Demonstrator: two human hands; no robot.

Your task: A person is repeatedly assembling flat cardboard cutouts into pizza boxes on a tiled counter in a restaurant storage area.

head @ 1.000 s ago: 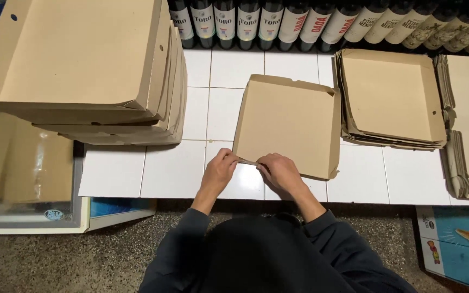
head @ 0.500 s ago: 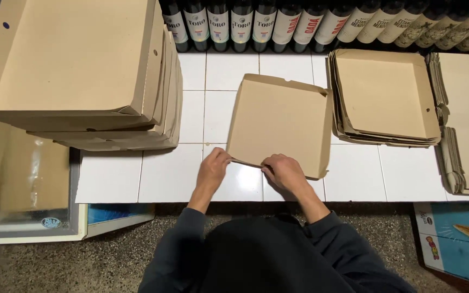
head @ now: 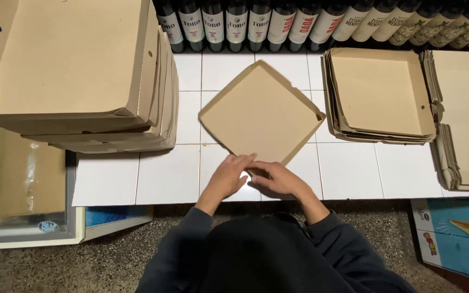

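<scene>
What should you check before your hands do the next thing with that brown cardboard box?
1. Both hands at the near corner: left hand and right hand meet there. Ok.
2. Flat brown cardboard box lies fully on the white tiled counter. Ok.
3. Box squared to the counter edge: it sits turned like a diamond. Not ok.
4. Clear of the tall stack of folded boxes: gap shows. Ok.
5. Corner flap tucked: hidden by fingers. Cannot tell.

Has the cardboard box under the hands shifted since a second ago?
Yes. The cardboard box has rotated on the white tiled counter: its edges ran along the tile lines, now a corner points toward the hands.
</scene>
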